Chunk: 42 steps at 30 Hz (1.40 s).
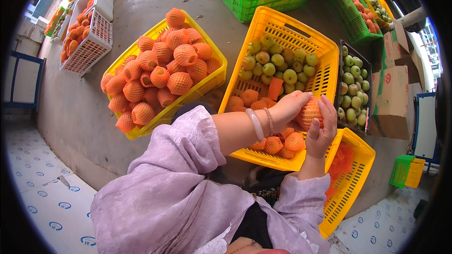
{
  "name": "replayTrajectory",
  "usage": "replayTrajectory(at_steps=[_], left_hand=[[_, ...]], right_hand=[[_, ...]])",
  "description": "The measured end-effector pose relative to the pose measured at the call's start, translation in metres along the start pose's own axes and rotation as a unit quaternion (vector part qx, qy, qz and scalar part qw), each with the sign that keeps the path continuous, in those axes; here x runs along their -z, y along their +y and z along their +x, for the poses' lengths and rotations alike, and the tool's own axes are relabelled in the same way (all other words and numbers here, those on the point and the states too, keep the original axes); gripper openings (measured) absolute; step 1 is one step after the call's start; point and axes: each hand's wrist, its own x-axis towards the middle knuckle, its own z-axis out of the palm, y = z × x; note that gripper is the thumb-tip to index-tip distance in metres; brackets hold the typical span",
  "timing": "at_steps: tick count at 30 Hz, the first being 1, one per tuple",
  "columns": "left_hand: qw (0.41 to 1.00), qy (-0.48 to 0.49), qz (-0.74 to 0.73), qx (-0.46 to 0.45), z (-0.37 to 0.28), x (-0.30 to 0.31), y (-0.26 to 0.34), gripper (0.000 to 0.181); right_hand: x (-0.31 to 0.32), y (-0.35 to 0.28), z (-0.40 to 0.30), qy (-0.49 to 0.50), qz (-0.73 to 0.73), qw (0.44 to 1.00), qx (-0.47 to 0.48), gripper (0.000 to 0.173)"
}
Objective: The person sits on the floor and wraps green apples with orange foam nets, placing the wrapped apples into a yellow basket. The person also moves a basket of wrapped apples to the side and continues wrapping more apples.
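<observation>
Between my left hand [290, 108] and my right hand [322, 127] is a round fruit in an orange foam net sleeve [310, 113]; both hands hold it. Below them stands a yellow plastic crate [243, 54]. Bare green and reddish fruits [290, 76], perhaps apples or pears, fill its far part. Foam-netted fruits [273, 144] lie in its near part, partly hidden by my left forearm. An empty-looking orange foam sleeve [275, 89] leans on the bare fruits. A second yellow crate [348, 201] at the lower right holds loose orange foam sleeves [340, 162].
A yellow crate [221, 72] heaped with netted fruits [185, 54] stands at the left. A black crate [369, 88] of green fruits and cardboard boxes [390, 95] are at the right. Green crates [268, 0] stand beyond, and a white crate [97, 37] at the upper left.
</observation>
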Motion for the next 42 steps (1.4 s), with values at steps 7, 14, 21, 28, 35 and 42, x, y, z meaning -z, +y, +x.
replayTrajectory(at_steps=[7,14,21,28,35,42], left_hand=[[0.988,0.029,0.085,-0.128,0.01,0.017,0.012,0.03],[0.876,0.097,0.425,-0.207,0.018,0.022,0.014,0.05],[0.91,0.144,0.283,-0.267,0.014,0.029,0.041,0.033],[0.87,0.024,0.407,-0.279,-0.004,0.002,-0.01,0.026],[0.648,-0.147,0.67,-0.329,-0.065,0.005,-0.057,0.019],[0.737,-0.074,0.507,-0.441,-0.073,0.0,-0.038,0.016]], right_hand=[[0.003,0.014,-0.002,-0.056,0.289,0.937,-0.188,0.094],[0.003,0.024,-0.003,-0.18,0.233,0.907,-0.302,0.07],[-0.034,0.08,-0.055,-0.421,0.014,0.868,-0.264,0.072],[-0.104,0.118,-0.149,-0.496,0.018,0.796,-0.347,0.068],[-0.141,0.105,-0.077,-0.505,-0.137,0.764,-0.377,0.056],[-0.213,0.234,-0.089,-0.28,0.062,0.802,-0.524,0.046]])
